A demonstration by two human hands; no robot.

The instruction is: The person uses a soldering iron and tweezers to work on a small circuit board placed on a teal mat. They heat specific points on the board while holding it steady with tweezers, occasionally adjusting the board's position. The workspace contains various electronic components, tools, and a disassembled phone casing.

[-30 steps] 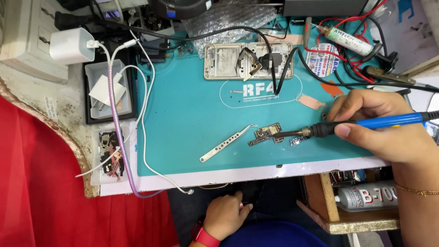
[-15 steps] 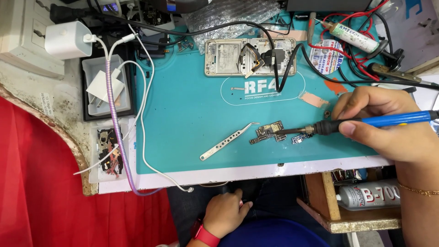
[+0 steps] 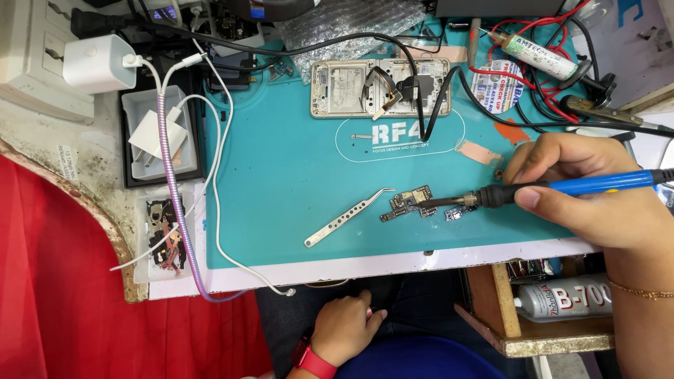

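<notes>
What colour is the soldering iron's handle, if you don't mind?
Blue, seen in the head view: soldering iron in the right hand.

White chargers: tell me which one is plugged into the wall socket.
The white charger at top left is plugged into the wall socket, with a cable in it. The other charger lies loose in the clear tray below, prongs bare.

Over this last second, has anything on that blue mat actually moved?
Hardly. The right hand keeps its grip on the blue-handled soldering iron, its tip still on the small circuit board; any shift looks like the camera's own. The left hand stays down in the lap, holding nothing. The tweezers, the opened phone frame and the white charger cables lie where they were.
</notes>
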